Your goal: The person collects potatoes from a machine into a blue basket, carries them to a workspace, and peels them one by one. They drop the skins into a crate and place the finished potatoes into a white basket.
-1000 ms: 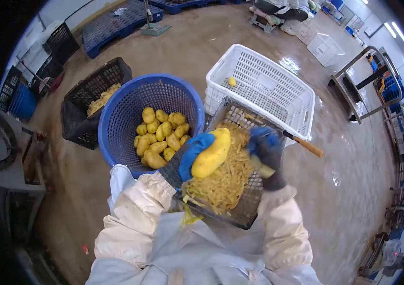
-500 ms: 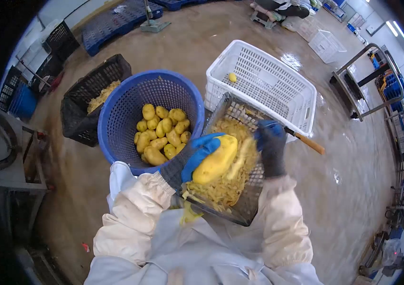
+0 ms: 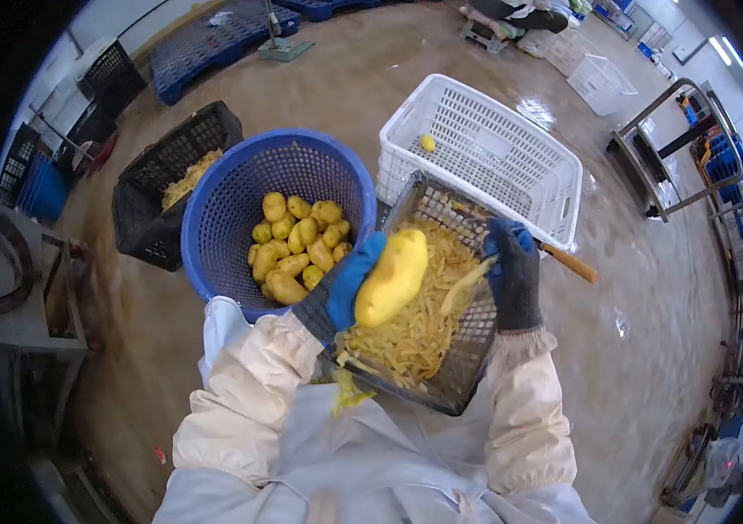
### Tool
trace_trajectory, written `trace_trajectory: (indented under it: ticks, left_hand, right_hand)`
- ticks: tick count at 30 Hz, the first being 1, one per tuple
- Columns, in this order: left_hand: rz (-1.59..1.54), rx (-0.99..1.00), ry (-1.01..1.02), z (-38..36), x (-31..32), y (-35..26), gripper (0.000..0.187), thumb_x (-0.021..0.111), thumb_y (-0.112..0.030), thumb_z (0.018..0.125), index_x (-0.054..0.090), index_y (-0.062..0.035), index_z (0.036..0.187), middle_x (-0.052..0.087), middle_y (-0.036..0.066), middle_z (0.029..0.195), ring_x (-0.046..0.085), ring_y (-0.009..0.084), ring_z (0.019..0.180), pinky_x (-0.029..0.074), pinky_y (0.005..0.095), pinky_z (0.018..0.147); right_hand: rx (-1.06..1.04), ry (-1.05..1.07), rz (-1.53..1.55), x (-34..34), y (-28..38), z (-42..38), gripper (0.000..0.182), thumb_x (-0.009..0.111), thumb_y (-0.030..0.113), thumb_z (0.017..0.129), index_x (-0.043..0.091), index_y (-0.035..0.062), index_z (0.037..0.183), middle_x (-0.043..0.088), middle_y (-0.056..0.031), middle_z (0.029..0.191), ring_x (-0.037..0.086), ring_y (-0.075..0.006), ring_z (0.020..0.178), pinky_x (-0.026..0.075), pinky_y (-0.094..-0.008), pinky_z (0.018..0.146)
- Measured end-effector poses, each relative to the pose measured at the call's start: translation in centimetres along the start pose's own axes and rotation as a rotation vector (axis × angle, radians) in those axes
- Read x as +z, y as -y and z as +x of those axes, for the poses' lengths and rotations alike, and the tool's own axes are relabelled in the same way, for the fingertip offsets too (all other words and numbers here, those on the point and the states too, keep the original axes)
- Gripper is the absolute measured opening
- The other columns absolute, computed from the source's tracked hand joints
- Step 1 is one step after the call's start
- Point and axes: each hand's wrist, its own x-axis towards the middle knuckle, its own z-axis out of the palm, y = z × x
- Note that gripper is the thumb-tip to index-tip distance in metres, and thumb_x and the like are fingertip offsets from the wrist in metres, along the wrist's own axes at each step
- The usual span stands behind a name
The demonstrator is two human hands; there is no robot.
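Note:
My left hand point(image 3: 347, 284), in a blue and dark grey glove, grips a large yellow peeled potato point(image 3: 392, 278) over a black mesh crate point(image 3: 469, 365). My right hand point(image 3: 512, 269), gloved alike, is closed at the crate's right side. From its fingertips a pale peel strip point(image 3: 466, 286) slants down to the left; whatever else the fingers hold is hidden. Loose potato peelings point(image 3: 415, 349) fill much of the crate. Beyond my right hand, a wooden handle point(image 3: 571, 263) sticks out past the crate's rim, its other end out of sight.
Left of the crate stands a blue basket point(image 3: 199, 262) with several potatoes point(image 3: 293, 262). Behind it is a black crate point(image 3: 140, 231) holding peelings. A white crate point(image 3: 564, 175) ahead contains one small yellow piece point(image 3: 427, 142). A trolley point(image 3: 651, 166) stands right on wet floor; another person sits far back.
My right hand has moved slightly right, away from the potato, and its motion blur is gone. My left hand has turned the potato more upright and shifted it slightly left.

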Motion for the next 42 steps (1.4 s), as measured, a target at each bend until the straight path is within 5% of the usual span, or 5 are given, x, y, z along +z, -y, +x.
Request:
trace_trajectory:
  ticks: [5, 13, 17, 19, 42]
  left_hand:
    - [-0.595, 0.041, -0.07, 1.2, -1.6, 2.7, 0.042, 0.04, -0.032, 0.098, 0.045, -0.0034, 0.128, 0.058, 0.011, 0.116, 0.058, 0.0209, 0.102, 0.047, 0.0324, 0.09]
    - [0.465, 0.51, 0.002, -1.1, -1.8, 2.8, 0.048, 0.049, -0.009, 0.093, 0.032, -0.0028, 0.137, 0.046, 0.012, 0.131, 0.05, 0.018, 0.116, 0.039, 0.0321, 0.101]
    - [-0.671, -0.073, 0.183, 1.8, -2.8, 3.6, 0.039, 0.048, -0.02, 0.095, 0.043, -0.0034, 0.13, 0.057, 0.011, 0.118, 0.056, 0.0194, 0.106, 0.046, 0.033, 0.092]
    - [-0.427, -0.234, 0.079, 0.3, -0.8, 1.9, 0.041, 0.048, -0.036, 0.093, 0.052, -0.0044, 0.119, 0.062, 0.013, 0.103, 0.063, 0.0246, 0.079, 0.053, 0.0379, 0.068]
    - [-0.831, -0.121, -0.016, 1.9, -1.7, 5.2, 0.05, 0.037, -0.045, 0.095, 0.047, -0.0069, 0.125, 0.058, 0.014, 0.113, 0.059, 0.0273, 0.096, 0.05, 0.04, 0.085]
  right_hand:
    - [0.301, 0.28, 0.028, 5.3, 2.4, -5.4, 0.017, 0.063, 0.02, 0.086, 0.059, 0.0038, 0.089, 0.059, -0.0038, 0.069, 0.053, -0.0083, 0.053, 0.039, -0.0189, 0.044]
    - [0.323, 0.404, -0.035, 7.2, 1.5, -6.8, 0.015, 0.065, 0.008, 0.081, 0.059, 0.0002, 0.092, 0.062, -0.0071, 0.07, 0.054, -0.008, 0.053, 0.039, -0.018, 0.044]
    - [0.275, 0.181, 0.094, 5.8, -0.1, -4.5, 0.01, 0.062, 0.016, 0.084, 0.06, 0.006, 0.087, 0.059, -0.0024, 0.066, 0.047, -0.0065, 0.048, 0.034, -0.0172, 0.042]
    - [0.001, -0.038, 0.101, 1.4, -2.7, 0.2, 0.02, 0.061, 0.019, 0.086, 0.057, 0.0021, 0.097, 0.063, -0.0063, 0.072, 0.052, -0.0111, 0.046, 0.037, -0.0202, 0.04]
    - [0.331, 0.302, 0.176, 5.5, 1.1, -4.9, 0.017, 0.063, 0.02, 0.086, 0.057, 0.0046, 0.089, 0.057, -0.002, 0.066, 0.047, -0.0064, 0.047, 0.036, -0.0177, 0.041]
